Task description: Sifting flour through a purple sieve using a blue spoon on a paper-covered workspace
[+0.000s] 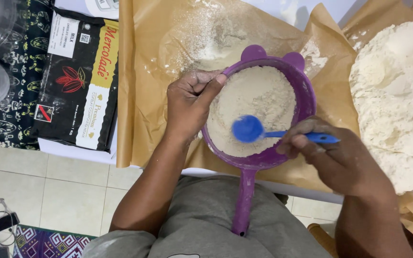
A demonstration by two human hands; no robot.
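- Two bare hands work over a purple sieve (302,102) that sits above brown paper (144,71) spread across the table (80,150).
- Left hand (190,102) is closed on the sieve's left rim, thumb hooked over the edge and into the bowl, fingers curled around the outside.
- Right hand (333,160) pinches the handle of a blue spoon (248,129) between thumb and fingers, near the sieve's right rim.
- Spoon's round bowl lies on the pale flour (256,95) inside the sieve, toward the near side of the heap.
- Sieve's long handle points back toward the person, past the table's near edge and over a grey shirt (206,224).
- Sifted flour dusts the paper beyond the sieve, toward the table's far edge.
- Large flour heap (397,95) lies on paper at the table's right side, apart from the sieve.
- Black and yellow package (77,76) rests flat at the table's left, just beside the paper's left edge.
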